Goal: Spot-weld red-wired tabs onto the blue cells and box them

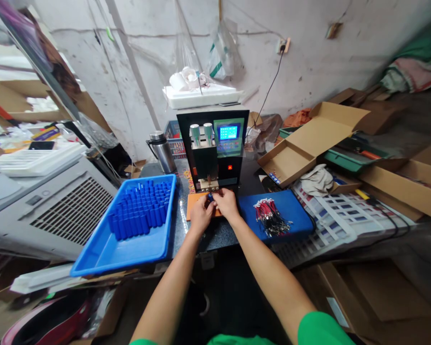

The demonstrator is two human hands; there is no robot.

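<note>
My left hand (201,212) and my right hand (227,203) meet at the foot of a black spot welder (205,163). Between their closed fingertips is a small blue battery cell (210,196), mostly covered by the fingers, just below the welder's thin electrode pins (209,182). Whether the right fingers also pinch a wire lead cannot be made out. An orange board (192,203) lies beneath the hands. To the left, a blue tray (129,251) carries many upright blue cells (140,211). On the right, a bundle of red and black wire leads (271,216) rests on a blue pad (298,211).
A steel thermos (162,152) stands behind the tray. White foam (201,98) tops the welder, whose screen (228,132) is lit. An open cardboard box (300,153), a cloth glove (316,180) and white plastic grids (345,215) crowd the right. A grey air cooler (53,206) borders the left.
</note>
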